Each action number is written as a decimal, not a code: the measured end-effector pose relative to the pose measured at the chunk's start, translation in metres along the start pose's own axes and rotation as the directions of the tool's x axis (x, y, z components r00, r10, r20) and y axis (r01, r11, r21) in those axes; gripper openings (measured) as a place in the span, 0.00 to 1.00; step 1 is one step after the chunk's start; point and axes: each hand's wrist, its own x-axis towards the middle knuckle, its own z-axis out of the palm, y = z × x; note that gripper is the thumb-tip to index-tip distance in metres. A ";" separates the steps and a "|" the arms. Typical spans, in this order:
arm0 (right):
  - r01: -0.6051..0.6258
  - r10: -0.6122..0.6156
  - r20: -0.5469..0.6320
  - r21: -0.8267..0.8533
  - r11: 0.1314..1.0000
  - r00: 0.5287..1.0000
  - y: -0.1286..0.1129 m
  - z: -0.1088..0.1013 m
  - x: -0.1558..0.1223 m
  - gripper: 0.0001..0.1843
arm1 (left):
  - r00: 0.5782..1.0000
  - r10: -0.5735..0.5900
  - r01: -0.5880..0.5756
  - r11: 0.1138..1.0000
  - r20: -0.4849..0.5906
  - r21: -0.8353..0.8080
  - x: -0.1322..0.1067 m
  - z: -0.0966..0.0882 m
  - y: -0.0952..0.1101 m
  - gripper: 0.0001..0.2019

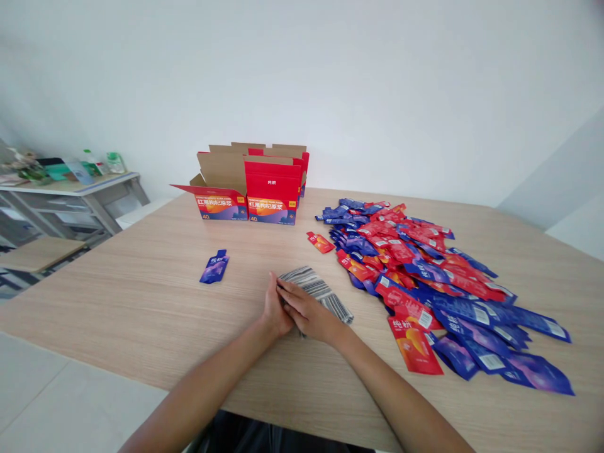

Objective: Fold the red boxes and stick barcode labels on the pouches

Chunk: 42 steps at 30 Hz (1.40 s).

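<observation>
The left hand and the right hand meet near the front of the worktop, at the left end of a grey striped cloth. The right fingers lie stretched out and close together against the inner side of the left hand, which stands on edge. The rest of the cloth spreads out flat behind and to the right of the hands, and a scrap of it shows below them; whether either hand's fingers are gripping it cannot be told, as the palms are hidden.

To the left of the cloth, well apart from it, a single blue pouch lies flat. Behind the cloth a lone red pouch lies near the left edge of a large heap of pouches, red and blue mixed, which covers much of the right side and reaches toward the front.

At the back stand printed boxes: a left box with its flaps spread open, a right box beside it with a red flap upright, and more box flaps behind. Farther left, a side table carries bottles, with a stool in front of it
</observation>
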 end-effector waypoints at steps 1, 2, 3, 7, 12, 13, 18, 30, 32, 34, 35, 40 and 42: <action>0.005 -0.005 -0.005 -0.024 1.000 1.000 0.001 -0.001 0.001 0.33 | 1.000 -0.020 0.020 1.000 0.004 -0.006 0.000 0.000 0.001 0.33; 0.001 -0.001 -0.010 -0.060 0.998 1.000 0.004 -0.003 0.003 0.32 | 0.999 -0.037 0.037 0.999 0.012 -0.009 0.000 0.001 0.001 0.33; -0.014 0.013 -0.015 -0.103 0.995 1.000 0.007 -0.005 0.004 0.31 | 0.998 -0.048 0.048 0.999 0.030 -0.010 0.000 0.002 0.001 0.33; -0.112 0.107 -0.031 -0.282 0.953 0.994 0.016 -0.009 0.006 0.26 | 0.991 -0.036 0.039 0.999 0.129 -0.022 -0.002 0.008 0.001 0.33; -0.120 0.105 -0.059 -0.375 0.919 0.993 0.008 -0.006 0.008 0.29 | 0.995 0.006 -0.004 1.000 0.101 -0.019 -0.003 0.008 0.001 0.27; -0.098 0.088 -0.044 -0.353 0.930 0.995 0.004 -0.007 0.007 0.31 | 0.995 0.013 -0.011 1.000 0.096 -0.014 -0.003 0.008 0.003 0.26; -0.012 0.012 0.004 -0.065 0.998 1.000 -0.019 -0.023 0.002 0.32 | 0.987 0.117 -0.118 0.993 0.115 0.002 -0.008 0.008 0.022 0.30; -0.188 0.446 -0.501 0.482 0.856 0.742 -0.001 -0.037 0.009 0.20 | 0.930 -0.158 0.174 0.984 0.332 -0.020 -0.021 0.014 0.004 0.32; -0.328 0.370 -0.484 0.171 0.929 0.793 0.004 -0.042 0.005 0.16 | 0.927 -0.158 0.179 0.983 0.340 -0.030 -0.019 0.014 0.001 0.31; -0.357 0.288 -0.403 -0.105 0.928 0.869 0.002 -0.043 0.003 0.18 | 0.933 -0.152 0.171 0.985 0.325 -0.028 -0.017 0.012 0.002 0.31; -0.342 0.259 -0.353 -0.198 0.919 0.899 -0.002 -0.041 0.002 0.19 | 0.940 -0.150 0.165 0.986 0.306 -0.024 -0.016 0.012 0.004 0.31; -0.212 0.171 -0.129 -0.466 0.859 0.977 -0.038 -0.024 0.003 0.29 | 0.965 -0.083 0.089 0.996 0.250 -0.011 -0.011 0.006 0.020 0.32; -0.172 0.156 -0.075 -0.515 0.840 0.985 -0.051 -0.017 0.003 0.38 | 0.963 -0.044 0.049 0.999 0.267 -0.013 -0.011 0.004 0.027 0.33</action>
